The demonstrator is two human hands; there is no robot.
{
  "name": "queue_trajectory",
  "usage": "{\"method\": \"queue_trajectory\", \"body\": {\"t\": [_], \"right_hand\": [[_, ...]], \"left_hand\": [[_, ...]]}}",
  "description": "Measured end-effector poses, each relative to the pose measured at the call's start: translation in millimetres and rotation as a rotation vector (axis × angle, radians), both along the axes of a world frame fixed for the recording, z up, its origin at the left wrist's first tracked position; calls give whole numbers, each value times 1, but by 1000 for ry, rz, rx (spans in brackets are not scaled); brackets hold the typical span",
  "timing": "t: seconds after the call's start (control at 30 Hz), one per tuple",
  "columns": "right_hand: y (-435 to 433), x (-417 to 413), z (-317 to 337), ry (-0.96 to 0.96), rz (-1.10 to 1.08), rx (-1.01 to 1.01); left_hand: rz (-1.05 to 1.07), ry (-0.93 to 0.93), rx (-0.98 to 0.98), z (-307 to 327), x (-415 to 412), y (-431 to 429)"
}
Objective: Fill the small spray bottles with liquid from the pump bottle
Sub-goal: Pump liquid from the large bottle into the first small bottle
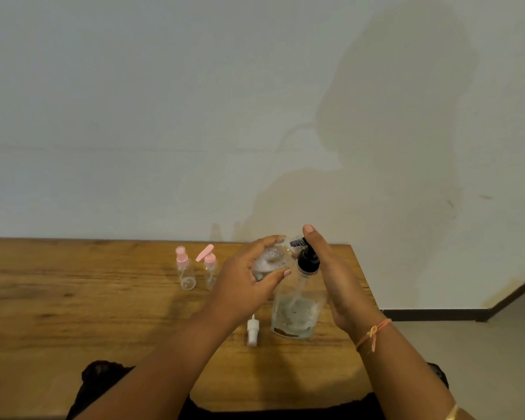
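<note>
A clear pump bottle point(296, 310) with a black pump head point(307, 260) stands on the wooden table point(73, 298), holding some liquid at its bottom. My right hand point(334, 277) lies along its right side, fingers straight, palm against the pump head. My left hand point(249, 277) grips a small clear bottle point(272, 259) with foamy liquid, held up beside the pump's nozzle. A white spray cap point(252, 330) lies on the table in front of the pump bottle. Two small clear bottles stand to the left: one with a pink spray top point(185, 272), one with a pink pump top point(209, 268).
The table's right edge point(364, 277) runs just right of the pump bottle, with floor beyond it. A pale wall stands right behind the table. Dark clothing shows at the table's near edge.
</note>
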State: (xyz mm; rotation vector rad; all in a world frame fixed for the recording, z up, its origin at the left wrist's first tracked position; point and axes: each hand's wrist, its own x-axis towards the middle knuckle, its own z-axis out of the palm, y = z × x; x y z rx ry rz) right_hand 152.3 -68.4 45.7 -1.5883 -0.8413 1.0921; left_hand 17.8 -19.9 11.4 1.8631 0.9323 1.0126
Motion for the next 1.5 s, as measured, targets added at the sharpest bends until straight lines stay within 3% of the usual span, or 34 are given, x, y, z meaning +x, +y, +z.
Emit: {"method": "queue_trajectory", "body": {"t": [0.6,1.03,1.27,1.5], "right_hand": [[-1,9,2,29,100,-12],[0,1,1,-56,48,38],[0,7,0,29,58,12],[-1,0,0,-8,15,49]], "left_hand": [[14,27,9,1,0,0],[16,37,-4,-1,0,0],[5,30,-18,1,1,-1],[0,45,-49,-3,0,0]]}}
